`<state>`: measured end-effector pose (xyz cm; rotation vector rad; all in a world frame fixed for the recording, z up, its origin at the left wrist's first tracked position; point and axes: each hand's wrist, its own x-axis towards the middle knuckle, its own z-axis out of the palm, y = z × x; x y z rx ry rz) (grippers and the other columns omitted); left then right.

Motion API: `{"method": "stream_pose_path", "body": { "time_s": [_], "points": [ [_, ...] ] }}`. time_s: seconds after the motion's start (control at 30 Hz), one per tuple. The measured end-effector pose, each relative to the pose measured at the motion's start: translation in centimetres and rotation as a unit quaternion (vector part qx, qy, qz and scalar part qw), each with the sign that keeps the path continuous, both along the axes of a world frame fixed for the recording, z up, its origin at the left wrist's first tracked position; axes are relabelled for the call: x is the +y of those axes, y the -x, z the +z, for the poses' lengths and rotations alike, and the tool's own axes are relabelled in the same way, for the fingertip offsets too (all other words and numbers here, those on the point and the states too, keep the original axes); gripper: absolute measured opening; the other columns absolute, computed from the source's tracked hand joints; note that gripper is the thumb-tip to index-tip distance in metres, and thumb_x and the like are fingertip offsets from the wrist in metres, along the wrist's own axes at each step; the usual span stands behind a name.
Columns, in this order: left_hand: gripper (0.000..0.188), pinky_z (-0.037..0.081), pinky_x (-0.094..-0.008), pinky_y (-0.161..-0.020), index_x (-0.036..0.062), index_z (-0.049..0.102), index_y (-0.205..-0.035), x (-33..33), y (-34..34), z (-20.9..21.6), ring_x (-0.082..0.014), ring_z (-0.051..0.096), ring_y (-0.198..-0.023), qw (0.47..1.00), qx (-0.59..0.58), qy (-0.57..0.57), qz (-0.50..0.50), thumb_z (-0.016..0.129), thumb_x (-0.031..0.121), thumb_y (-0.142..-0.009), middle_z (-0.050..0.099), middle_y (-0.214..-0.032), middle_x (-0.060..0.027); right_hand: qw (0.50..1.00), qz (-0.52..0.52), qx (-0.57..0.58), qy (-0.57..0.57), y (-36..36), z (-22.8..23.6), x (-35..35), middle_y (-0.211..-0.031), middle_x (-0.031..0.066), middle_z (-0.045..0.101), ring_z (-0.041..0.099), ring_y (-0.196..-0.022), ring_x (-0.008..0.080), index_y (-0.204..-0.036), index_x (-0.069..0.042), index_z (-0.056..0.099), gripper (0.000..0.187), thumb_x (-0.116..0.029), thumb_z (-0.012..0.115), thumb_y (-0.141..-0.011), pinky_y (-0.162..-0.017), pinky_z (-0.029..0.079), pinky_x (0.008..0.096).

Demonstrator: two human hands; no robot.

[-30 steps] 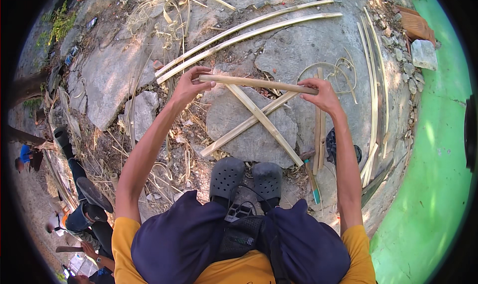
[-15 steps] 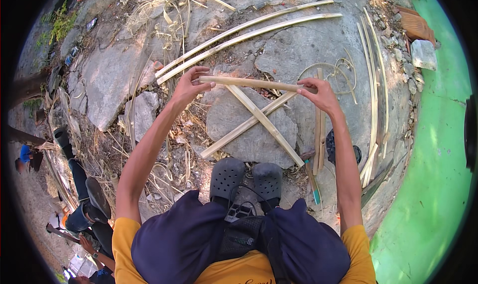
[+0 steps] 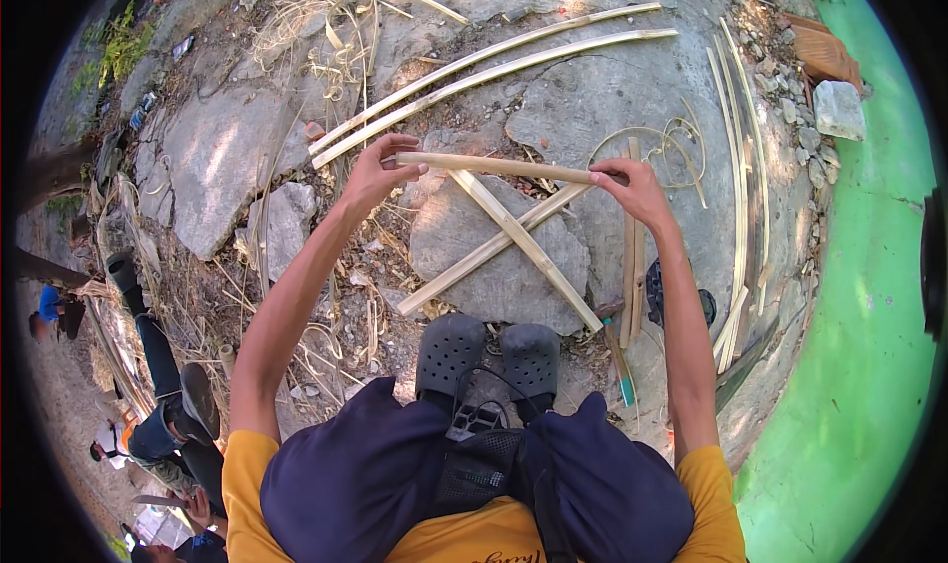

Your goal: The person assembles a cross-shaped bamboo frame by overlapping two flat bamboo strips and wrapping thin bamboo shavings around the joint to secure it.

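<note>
A short bamboo strip (image 3: 504,166) is stretched level between my hands. My left hand (image 3: 380,170) has its thumb and fingers closed round the left end. My right hand (image 3: 630,188) pinches the right end between thumb and fingers. Just below lie two pale bamboo strips crossed in an X, one running down to the right (image 3: 549,263), the other down to the left (image 3: 444,284). The held strip spans the X's two far ends; I cannot tell whether it touches them. Under the X is a flat grey stone slab (image 3: 444,232).
Two long strips (image 3: 494,69) lie beyond, and several more (image 3: 736,168) at the right. Near my right forearm are a teal-handled hammer (image 3: 624,377) and short brown strips (image 3: 634,257). Bamboo shavings (image 3: 336,30) lie far left. Another person's hand (image 3: 200,509) is near a blade (image 3: 160,501) at lower left.
My hands and the held strip stay nearly still; my right-hand fingers have shifted slightly at the strip's end. At lower left, the other person's hand and blade have moved.
</note>
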<state>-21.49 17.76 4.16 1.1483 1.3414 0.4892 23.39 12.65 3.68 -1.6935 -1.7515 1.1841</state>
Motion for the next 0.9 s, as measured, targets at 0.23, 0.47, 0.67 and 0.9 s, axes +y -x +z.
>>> {"method": "stream_pose_path", "body": {
  "time_s": [0.23,0.47,0.67,0.9],
  "points": [
    [0.051,0.064,-0.0296,-0.089,0.0004,0.061,-0.135,-0.1,0.3,-0.3,-0.0164,0.073,-0.102,0.999,-0.031,-0.006,0.014,0.084,0.012,-0.091,0.070,-0.125,-0.0128,0.999,-0.009,-0.003,0.031,-0.1,0.4,0.0,-0.088,0.0052,0.073,0.068,-0.082,0.0123,-0.123,-0.006,0.077,0.032,-0.021,0.080,-0.095,-0.077,0.055,0.0295],
    [0.047,0.064,-0.0298,-0.088,-0.0007,0.061,-0.133,-0.2,0.4,-0.3,-0.0168,0.073,-0.098,0.999,-0.038,-0.014,0.014,0.082,0.015,-0.094,0.070,-0.119,-0.0126,0.999,-0.033,0.018,0.018,0.1,0.8,-0.3,-0.081,0.0051,0.070,0.065,-0.075,0.0134,-0.121,-0.011,0.079,0.031,-0.023,0.082,-0.092,-0.071,0.054,0.0311],
    [0.044,0.064,-0.0306,-0.088,-0.0006,0.061,-0.134,-0.4,0.5,1.1,-0.0178,0.075,-0.092,0.997,-0.072,-0.022,0.030,0.079,0.016,-0.097,0.070,-0.115,-0.0133,0.999,-0.035,0.026,0.015,-0.2,2.9,-0.6,-0.083,0.0030,0.069,0.064,-0.075,0.0118,-0.121,-0.010,0.079,0.029,-0.017,0.081,-0.093,-0.071,0.053,0.0296],
    [0.048,0.062,-0.0343,-0.091,0.0018,0.056,-0.143,0.4,-1.2,7.1,-0.0194,0.072,-0.103,0.986,-0.127,-0.103,0.042,0.073,0.022,-0.103,0.069,-0.124,-0.0143,0.991,-0.076,0.106,-0.025,-3.3,4.9,-2.0,-0.089,0.0000,0.070,0.061,-0.083,0.0088,-0.117,-0.001,0.077,0.026,-0.020,0.076,-0.099,-0.076,0.049,0.0266]
  ]
}}
